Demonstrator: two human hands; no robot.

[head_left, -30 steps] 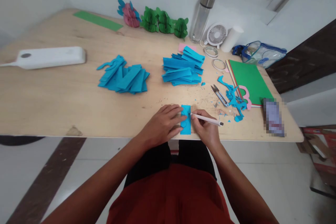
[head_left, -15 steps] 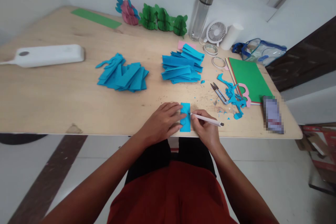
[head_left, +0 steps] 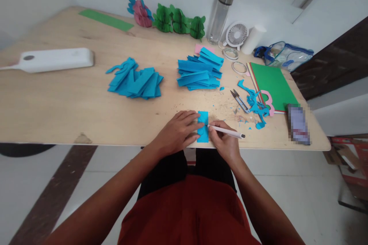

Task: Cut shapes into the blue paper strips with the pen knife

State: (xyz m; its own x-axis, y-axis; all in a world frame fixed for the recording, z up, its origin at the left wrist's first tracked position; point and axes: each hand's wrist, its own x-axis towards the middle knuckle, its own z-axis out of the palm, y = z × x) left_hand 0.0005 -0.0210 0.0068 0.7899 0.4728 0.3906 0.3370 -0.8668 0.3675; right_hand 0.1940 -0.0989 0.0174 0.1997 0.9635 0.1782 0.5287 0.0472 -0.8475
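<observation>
A small blue paper rectangle (head_left: 203,136) with drawn curved lines lies at the table's front edge. My left hand (head_left: 179,130) rests flat with fingers spread, their tips pressing on the paper's left side. My right hand (head_left: 225,139) is closed around a pale pen (head_left: 227,131), whose tip touches the paper near its right edge. Beyond the hands lie a stack of blue paper strips (head_left: 199,71) and, further left, a fanned pile of blue folded pieces (head_left: 136,80). Small thread snips (head_left: 240,101) lie right of the hands beside blue paper scraps (head_left: 257,105).
Green paper sheets (head_left: 273,84), a pink paper shape (head_left: 268,103) and a phone (head_left: 298,124) lie at right. Along the back stand green paper ornaments (head_left: 178,21), a bottle (head_left: 220,17), a small fan (head_left: 237,35) and a clear pouch (head_left: 293,56). A white device (head_left: 57,60) lies at left.
The pen's tip has shifted very slightly left on the blue paper. My left hand stays in place, and the view has tilted a little.
</observation>
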